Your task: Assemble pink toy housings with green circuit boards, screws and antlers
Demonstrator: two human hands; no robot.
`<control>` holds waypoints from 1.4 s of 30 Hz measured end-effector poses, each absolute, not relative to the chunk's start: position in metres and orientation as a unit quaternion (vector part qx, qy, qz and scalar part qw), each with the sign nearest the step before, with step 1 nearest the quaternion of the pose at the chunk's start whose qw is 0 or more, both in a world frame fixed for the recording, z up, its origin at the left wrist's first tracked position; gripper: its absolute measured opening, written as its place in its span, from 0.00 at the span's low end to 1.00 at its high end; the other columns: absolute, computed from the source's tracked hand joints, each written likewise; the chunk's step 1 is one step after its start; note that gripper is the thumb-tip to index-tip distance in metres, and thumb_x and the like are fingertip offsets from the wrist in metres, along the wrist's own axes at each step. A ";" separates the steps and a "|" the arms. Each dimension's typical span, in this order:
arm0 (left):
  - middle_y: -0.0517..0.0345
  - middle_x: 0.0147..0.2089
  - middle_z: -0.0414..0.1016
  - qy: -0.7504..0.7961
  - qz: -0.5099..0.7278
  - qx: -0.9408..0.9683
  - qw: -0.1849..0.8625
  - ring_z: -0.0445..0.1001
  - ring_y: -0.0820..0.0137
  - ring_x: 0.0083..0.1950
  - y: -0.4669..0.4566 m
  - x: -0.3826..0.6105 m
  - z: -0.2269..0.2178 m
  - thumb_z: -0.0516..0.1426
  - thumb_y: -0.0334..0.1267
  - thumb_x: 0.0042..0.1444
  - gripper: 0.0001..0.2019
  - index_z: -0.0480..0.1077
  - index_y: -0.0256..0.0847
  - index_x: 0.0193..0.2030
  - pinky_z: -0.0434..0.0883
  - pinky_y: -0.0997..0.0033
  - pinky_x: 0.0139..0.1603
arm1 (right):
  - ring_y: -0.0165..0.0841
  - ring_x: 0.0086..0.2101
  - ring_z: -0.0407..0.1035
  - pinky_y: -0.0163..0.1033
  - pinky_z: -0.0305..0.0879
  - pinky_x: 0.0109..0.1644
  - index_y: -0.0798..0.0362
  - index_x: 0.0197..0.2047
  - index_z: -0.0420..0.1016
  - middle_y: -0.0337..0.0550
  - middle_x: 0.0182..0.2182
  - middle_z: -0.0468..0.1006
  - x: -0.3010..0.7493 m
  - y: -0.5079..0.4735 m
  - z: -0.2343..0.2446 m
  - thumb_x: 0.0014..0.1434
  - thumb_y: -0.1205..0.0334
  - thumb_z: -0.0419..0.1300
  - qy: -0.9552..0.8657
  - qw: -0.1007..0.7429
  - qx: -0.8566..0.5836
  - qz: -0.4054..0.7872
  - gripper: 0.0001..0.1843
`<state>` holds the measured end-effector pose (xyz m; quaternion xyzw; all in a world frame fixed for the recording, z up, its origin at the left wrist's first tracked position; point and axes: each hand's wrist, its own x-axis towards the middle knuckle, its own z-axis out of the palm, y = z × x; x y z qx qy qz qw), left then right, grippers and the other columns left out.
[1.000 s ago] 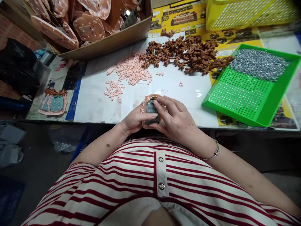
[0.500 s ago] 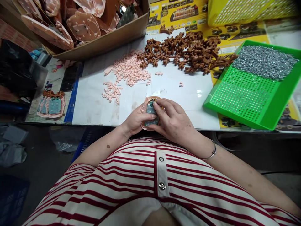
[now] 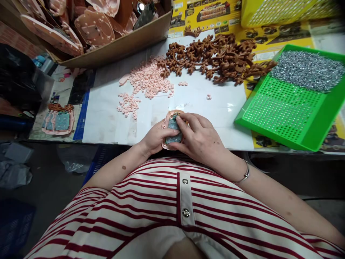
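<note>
We see the left hand (image 3: 156, 137) and right hand (image 3: 205, 138) gripping the pink casing (image 3: 166, 121) at the near edge of the tabletop (image 3: 107, 120); they hide much of its right side and part of its grey-green panel (image 3: 172, 124); the cardboard box (image 3: 128, 46) is cut off above.

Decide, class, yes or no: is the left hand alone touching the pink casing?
No, the left hand grips one side of the pink casing while the right hand touches the other.

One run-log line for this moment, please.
left hand: holds pink plastic shell with bluish panel; right hand: fingers at panel's top; green perforated tray: right side
</note>
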<state>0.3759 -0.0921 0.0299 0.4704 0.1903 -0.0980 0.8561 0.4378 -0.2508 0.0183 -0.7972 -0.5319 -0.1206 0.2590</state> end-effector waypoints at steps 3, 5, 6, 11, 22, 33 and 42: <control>0.58 0.44 0.78 0.194 -0.094 0.471 0.855 0.77 0.68 0.45 -0.092 0.376 0.029 0.64 0.28 0.44 0.29 0.70 0.39 0.57 0.70 0.69 0.50 | 0.53 0.54 0.67 0.59 0.69 0.57 0.67 0.64 0.66 0.68 0.56 0.73 0.438 -0.250 0.019 0.61 0.39 0.61 -0.526 0.259 -0.803 -0.105 0.42; 0.58 0.44 0.78 0.196 -0.091 0.470 0.856 0.77 0.69 0.44 -0.092 0.376 0.029 0.65 0.27 0.44 0.29 0.71 0.40 0.56 0.70 0.70 0.49 | 0.53 0.55 0.67 0.60 0.68 0.58 0.65 0.65 0.65 0.67 0.57 0.73 0.437 -0.250 0.020 0.62 0.39 0.60 -0.520 0.262 -0.808 -0.091 0.41; 0.59 0.44 0.78 0.197 -0.092 0.468 0.856 0.77 0.69 0.44 -0.092 0.376 0.029 0.65 0.28 0.44 0.28 0.71 0.40 0.56 0.70 0.70 0.49 | 0.53 0.55 0.66 0.60 0.68 0.58 0.65 0.65 0.65 0.67 0.57 0.72 0.437 -0.250 0.020 0.62 0.39 0.60 -0.518 0.264 -0.809 -0.084 0.41; 0.59 0.39 0.78 0.203 -0.098 0.468 0.855 0.77 0.71 0.38 -0.093 0.377 0.029 0.68 0.32 0.46 0.25 0.71 0.38 0.53 0.71 0.72 0.43 | 0.54 0.56 0.65 0.61 0.66 0.59 0.63 0.67 0.64 0.67 0.58 0.71 0.443 -0.250 0.018 0.62 0.40 0.60 -0.517 0.276 -0.809 -0.051 0.41; 0.57 0.36 0.79 0.244 -0.122 0.460 0.845 0.78 0.68 0.33 -0.095 0.379 0.035 0.68 0.31 0.45 0.21 0.72 0.35 0.47 0.77 0.62 0.40 | 0.47 0.52 0.68 0.60 0.65 0.55 0.47 0.64 0.70 0.54 0.54 0.74 0.480 -0.256 -0.005 0.68 0.45 0.52 -0.548 0.371 -0.750 -0.021 0.26; 0.58 0.34 0.79 0.231 -0.125 0.463 0.847 0.78 0.69 0.33 -0.092 0.380 0.033 0.68 0.31 0.45 0.18 0.72 0.34 0.44 0.76 0.65 0.41 | 0.47 0.52 0.67 0.60 0.65 0.55 0.48 0.64 0.69 0.55 0.53 0.74 0.472 -0.255 -0.008 0.70 0.45 0.49 -0.537 0.366 -0.758 -0.049 0.27; 0.54 0.38 0.79 0.237 -0.141 0.496 0.823 0.79 0.68 0.34 -0.093 0.378 0.041 0.70 0.34 0.45 0.19 0.73 0.33 0.44 0.78 0.67 0.37 | 0.50 0.60 0.66 0.61 0.68 0.60 0.48 0.68 0.65 0.57 0.60 0.71 0.470 -0.299 0.016 0.67 0.43 0.56 -0.503 0.357 -0.780 -0.110 0.32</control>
